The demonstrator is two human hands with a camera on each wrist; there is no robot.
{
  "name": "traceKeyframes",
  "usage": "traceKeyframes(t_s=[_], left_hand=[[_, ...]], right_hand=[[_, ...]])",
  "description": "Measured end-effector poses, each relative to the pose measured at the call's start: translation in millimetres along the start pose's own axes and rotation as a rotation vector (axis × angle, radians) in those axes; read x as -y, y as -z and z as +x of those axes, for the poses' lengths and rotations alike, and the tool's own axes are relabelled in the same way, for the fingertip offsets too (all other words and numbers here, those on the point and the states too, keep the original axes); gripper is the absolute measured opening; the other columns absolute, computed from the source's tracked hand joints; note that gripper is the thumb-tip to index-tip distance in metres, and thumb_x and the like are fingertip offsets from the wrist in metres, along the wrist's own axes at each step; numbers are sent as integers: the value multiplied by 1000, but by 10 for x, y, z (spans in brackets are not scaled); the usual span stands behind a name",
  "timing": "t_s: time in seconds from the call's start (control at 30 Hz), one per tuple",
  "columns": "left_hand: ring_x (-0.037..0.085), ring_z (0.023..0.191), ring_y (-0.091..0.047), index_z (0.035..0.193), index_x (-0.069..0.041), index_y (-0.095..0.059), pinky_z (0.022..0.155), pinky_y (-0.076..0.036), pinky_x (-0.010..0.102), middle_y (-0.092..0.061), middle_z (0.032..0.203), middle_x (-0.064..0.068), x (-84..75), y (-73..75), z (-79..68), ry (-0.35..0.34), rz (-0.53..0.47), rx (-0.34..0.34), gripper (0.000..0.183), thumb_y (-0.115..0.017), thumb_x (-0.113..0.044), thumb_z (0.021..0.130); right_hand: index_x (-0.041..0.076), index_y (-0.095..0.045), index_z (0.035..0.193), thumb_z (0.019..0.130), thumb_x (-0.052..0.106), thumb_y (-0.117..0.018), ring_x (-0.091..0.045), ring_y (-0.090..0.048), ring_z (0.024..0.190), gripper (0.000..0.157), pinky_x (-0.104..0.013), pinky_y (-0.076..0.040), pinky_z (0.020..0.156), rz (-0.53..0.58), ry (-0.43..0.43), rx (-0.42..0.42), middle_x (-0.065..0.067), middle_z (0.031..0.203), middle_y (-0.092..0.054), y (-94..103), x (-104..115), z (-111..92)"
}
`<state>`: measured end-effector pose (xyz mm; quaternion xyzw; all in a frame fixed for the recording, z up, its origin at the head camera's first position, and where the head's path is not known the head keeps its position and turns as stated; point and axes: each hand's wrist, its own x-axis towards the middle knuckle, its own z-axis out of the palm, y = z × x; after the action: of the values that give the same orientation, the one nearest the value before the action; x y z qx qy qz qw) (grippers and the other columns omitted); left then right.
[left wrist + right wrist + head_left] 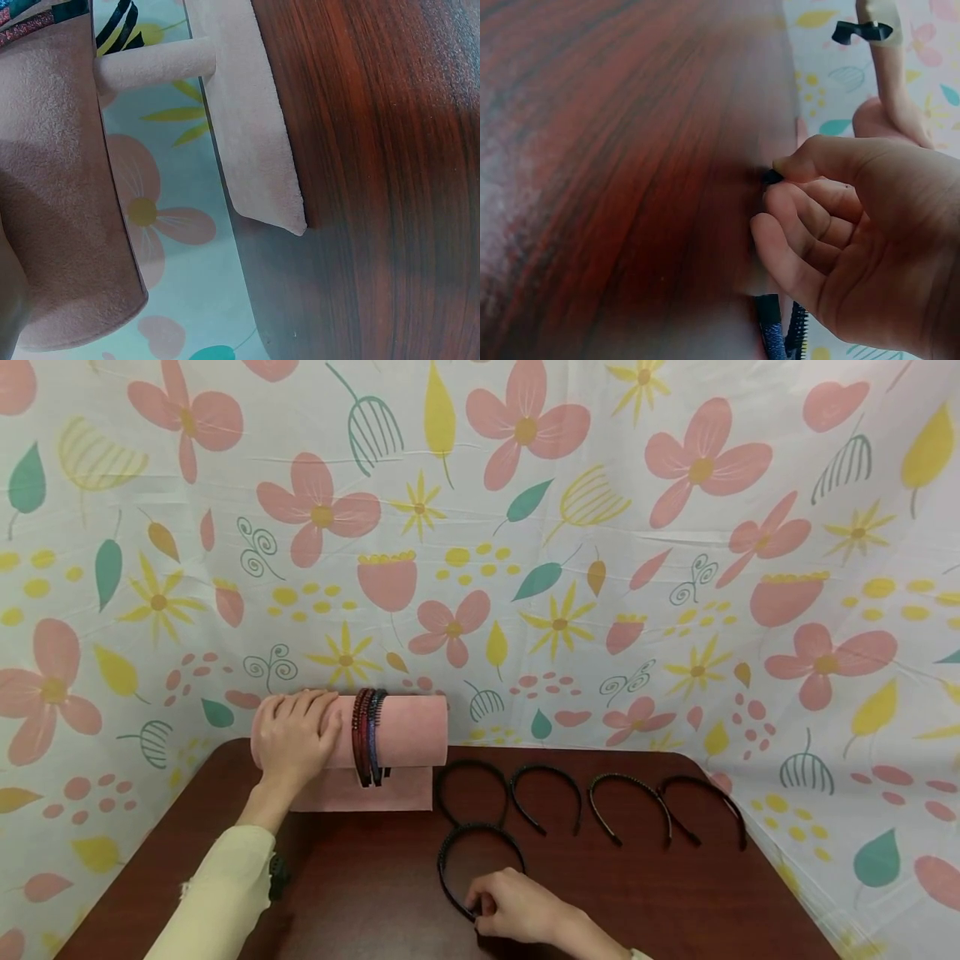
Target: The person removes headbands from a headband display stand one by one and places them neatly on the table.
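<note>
The right hand (517, 908) pinches the nearest black headband (480, 852) between curled fingertips, about to lift it. The left hand (298, 735) lies flat-fingered on the pink roll stand (408, 731); next comes a clean lift toward it.

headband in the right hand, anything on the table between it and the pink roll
Nothing visible. The headband lies in front of the pink roll with bare table between them; the four other headbands lie farther right, off that line.

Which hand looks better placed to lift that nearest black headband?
The right hand, probably: its fingers already pinch the nearest black headband on the table. The left hand rests on the pink stand.
</note>
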<state>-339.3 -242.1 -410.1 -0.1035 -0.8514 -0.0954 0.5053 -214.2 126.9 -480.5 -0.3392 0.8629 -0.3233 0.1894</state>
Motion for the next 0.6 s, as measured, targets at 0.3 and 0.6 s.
traceKeyframes(t_s=[0.3,0.6], left_hand=[[34,106,-65,114,-13,-73,102,-41,52,-72,114,11,-7,8,9,-9,4,-9,45,-42,-40,97],[33,106,-65,113,-14,-73,102,-40,51,-72,113,10,10,-4,5,-6,4,-11,43,-45,-41,96]], right_hand=[[17,-71,107,90,17,-69,6,-54,60,17,-17,-47,56,-59,-10,-25,16,73,-60,42,42,77],[15,-71,109,92,21,-68,4,-55,66,18,-18,-47,59,-69,-9,-136,15,83,-63,196,193,242]])
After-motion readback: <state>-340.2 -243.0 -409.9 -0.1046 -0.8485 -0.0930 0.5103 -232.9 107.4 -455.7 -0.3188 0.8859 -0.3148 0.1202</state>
